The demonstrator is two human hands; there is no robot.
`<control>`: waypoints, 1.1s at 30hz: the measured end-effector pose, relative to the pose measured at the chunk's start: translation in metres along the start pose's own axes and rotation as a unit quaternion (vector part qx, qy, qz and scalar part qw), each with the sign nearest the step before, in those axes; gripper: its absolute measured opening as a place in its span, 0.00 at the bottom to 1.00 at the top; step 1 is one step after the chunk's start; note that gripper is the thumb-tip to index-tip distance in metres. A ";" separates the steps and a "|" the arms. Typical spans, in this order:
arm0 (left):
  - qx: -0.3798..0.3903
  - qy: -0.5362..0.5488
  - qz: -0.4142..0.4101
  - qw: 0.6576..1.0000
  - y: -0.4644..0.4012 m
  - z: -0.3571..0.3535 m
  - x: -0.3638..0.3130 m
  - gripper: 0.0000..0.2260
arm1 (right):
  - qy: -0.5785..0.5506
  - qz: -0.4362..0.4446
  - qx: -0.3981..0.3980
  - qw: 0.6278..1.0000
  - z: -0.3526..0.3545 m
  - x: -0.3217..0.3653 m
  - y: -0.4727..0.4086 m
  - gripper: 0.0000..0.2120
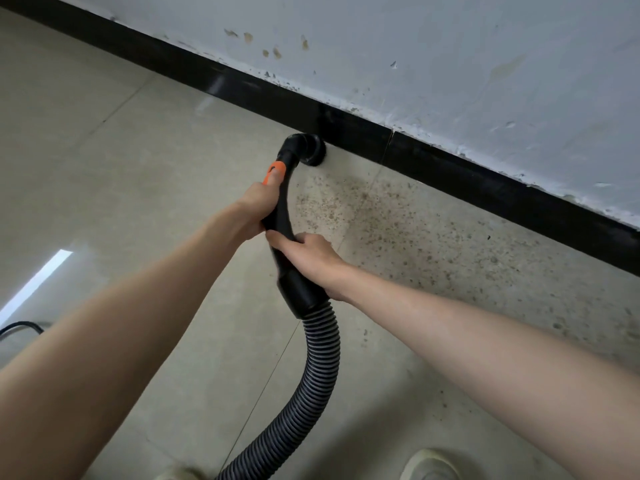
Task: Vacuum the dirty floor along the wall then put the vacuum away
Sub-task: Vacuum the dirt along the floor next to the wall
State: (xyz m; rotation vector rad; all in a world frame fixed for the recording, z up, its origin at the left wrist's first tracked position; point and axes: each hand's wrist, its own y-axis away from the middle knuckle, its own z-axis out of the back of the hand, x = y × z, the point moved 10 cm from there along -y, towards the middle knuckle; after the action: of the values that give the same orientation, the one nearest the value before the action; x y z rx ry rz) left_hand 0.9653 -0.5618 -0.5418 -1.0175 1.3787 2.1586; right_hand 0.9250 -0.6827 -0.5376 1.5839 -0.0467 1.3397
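head view:
left hand [258, 206]: wrapped round the upper part of the black vacuum handle [282, 216], thumb laid forward onto the orange slider [275, 172]; a firm grasp.
right hand [310, 258]: just behind the left hand on the same handle, fingers curled over its top and gripping it above the black cuff [304, 294].
nozzle [306, 150]: ahead of the left hand, a black round head at the end of the curved handle, set down on the floor and touching or nearly touching the black baseboard [450, 168].
hose [317, 372]: ribbed, grey and black, leaves the cuff below the right hand and curves down between the two forearms to the bottom edge.
dirt [398, 230]: brown specks spread over the floor tiles [138, 150] to the right of both hands, along the baseboard, thickest just right of the nozzle.
floor left of the hands: pale tiles that look cleaner, with a bright strip of reflected light [38, 282] beside the left forearm.
wall [450, 64]: white, stained and chipped above the baseboard, beyond the hands.
cable [20, 329]: black, at the left edge under the left forearm.
shoes [433, 465]: pale toes at the bottom edge, below the right forearm; a second shoe tip near the hose is blurred.
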 end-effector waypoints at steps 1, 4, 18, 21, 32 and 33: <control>-0.002 0.023 0.006 1.000 -0.003 0.010 0.005 0.30 | -0.013 -0.005 0.026 1.000 -0.009 -0.002 0.002 0.19; -0.003 0.075 0.024 0.997 -0.009 0.039 0.016 0.30 | -0.088 -0.025 0.096 0.991 -0.035 -0.010 0.013 0.21; -0.072 0.153 0.061 0.984 0.027 0.073 0.028 0.15 | 0.017 0.052 -0.077 0.996 -0.050 0.010 0.046 0.24; -0.103 0.150 0.019 0.983 0.028 0.088 0.014 0.13 | -0.019 0.066 -0.058 0.996 -0.058 0.004 0.044 0.26; -0.161 0.232 0.028 0.959 0.070 0.129 0.024 0.20 | -0.145 0.063 0.211 0.965 -0.080 0.008 0.067 0.15; -0.166 0.233 0.032 0.958 0.074 0.130 0.029 0.20 | -0.145 0.052 0.237 0.959 -0.081 0.006 0.073 0.15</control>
State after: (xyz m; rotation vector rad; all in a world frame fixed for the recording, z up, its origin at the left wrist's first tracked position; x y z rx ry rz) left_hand 0.8503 -0.4802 -0.4845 -1.7218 1.2664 2.3457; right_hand 0.8265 -0.6585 -0.4973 2.2052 0.0146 1.2443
